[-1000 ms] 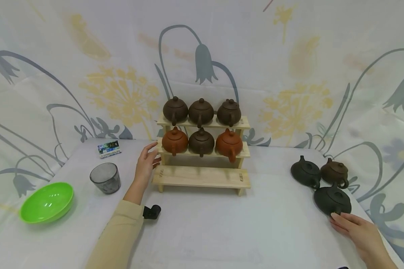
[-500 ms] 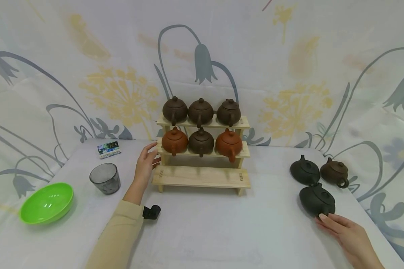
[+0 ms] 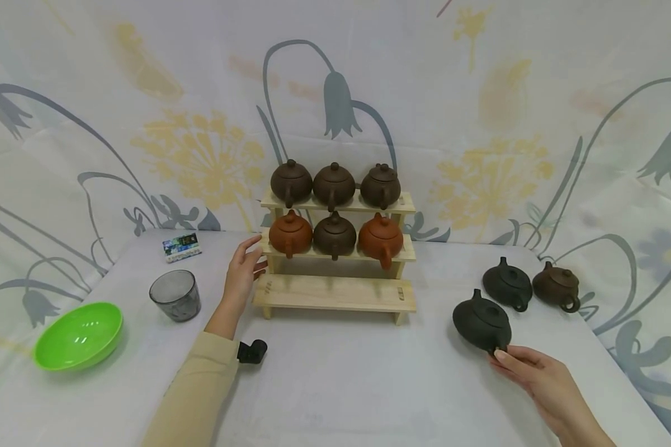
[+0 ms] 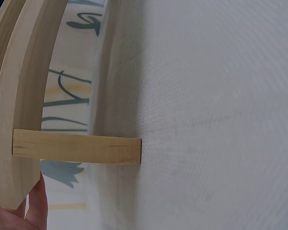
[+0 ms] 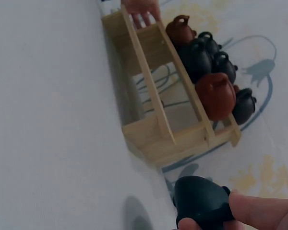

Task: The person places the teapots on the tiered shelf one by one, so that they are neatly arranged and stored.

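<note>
My right hand [image 3: 539, 382] pinches the handle of a dark, flattish teapot [image 3: 481, 323] between thumb and fingers. In the right wrist view this teapot [image 5: 198, 196] casts a shadow on the white cloth. At the left end of a three-step wooden display stand [image 3: 335, 293], my left hand [image 3: 240, 279] grips the middle shelf; its fingers [image 4: 37, 203] show on either side of the wood. Three dark brown teapots [image 3: 334, 186] line the top step. Below them, a dark brown teapot [image 3: 334, 236] sits between two reddish ones [image 3: 380, 239]. The lowest step is bare wood.
Another black teapot [image 3: 507, 285] and a brown teapot [image 3: 556, 287] stand at the right. On the left are a green bowl [image 3: 78, 337], a smoky glass cup [image 3: 176, 297] and a small colourful box [image 3: 181, 248]. A patterned cloth [image 3: 335, 62] hangs behind.
My right hand has carried the dark teapot leftward, away from the other two on the right. The left hand has stayed at the stand.
</note>
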The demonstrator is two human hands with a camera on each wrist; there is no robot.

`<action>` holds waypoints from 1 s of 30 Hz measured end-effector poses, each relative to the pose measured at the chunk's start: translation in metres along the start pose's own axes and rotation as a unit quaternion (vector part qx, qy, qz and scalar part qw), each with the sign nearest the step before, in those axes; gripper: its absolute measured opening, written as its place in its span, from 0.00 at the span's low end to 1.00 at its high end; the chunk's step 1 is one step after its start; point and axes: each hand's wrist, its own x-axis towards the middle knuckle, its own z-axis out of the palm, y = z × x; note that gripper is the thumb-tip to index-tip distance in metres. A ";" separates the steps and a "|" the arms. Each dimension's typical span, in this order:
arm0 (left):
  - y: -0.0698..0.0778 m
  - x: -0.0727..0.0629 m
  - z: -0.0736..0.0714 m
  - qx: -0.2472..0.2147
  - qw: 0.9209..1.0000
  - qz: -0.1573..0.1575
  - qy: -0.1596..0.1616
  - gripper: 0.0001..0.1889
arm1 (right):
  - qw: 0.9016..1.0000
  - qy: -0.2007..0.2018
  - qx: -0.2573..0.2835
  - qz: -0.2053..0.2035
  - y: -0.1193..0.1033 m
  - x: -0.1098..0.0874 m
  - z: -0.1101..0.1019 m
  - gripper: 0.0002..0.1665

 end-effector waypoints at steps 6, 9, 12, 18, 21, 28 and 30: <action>0.000 0.000 0.000 0.000 1.000 0.000 0.001 0.23 | 0.999 -0.029 -0.011 -0.025 -0.009 -0.004 0.018 0.31; -0.001 0.001 0.001 0.000 1.000 0.000 0.001 0.23 | 0.998 -0.041 -0.019 -0.034 -0.014 -0.007 0.027 0.26; 0.000 0.001 0.001 0.001 1.000 0.001 0.002 0.23 | 0.997 -0.052 -0.031 -0.041 -0.019 -0.011 0.036 0.25; 0.000 0.000 0.001 0.001 1.000 0.001 0.006 0.23 | 0.994 -0.089 -0.031 -0.060 -0.028 -0.015 0.053 0.22; 0.001 0.000 0.001 0.002 1.000 0.000 0.006 0.23 | 0.990 -0.116 -0.022 -0.076 -0.031 -0.016 0.060 0.19; 0.000 0.000 0.000 0.001 1.000 -0.002 0.003 0.23 | 0.979 -0.169 0.006 -0.110 -0.037 -0.014 0.080 0.15; 0.000 0.000 0.000 0.001 1.000 -0.001 0.001 0.23 | 0.978 -0.175 0.010 -0.115 -0.040 -0.013 0.086 0.15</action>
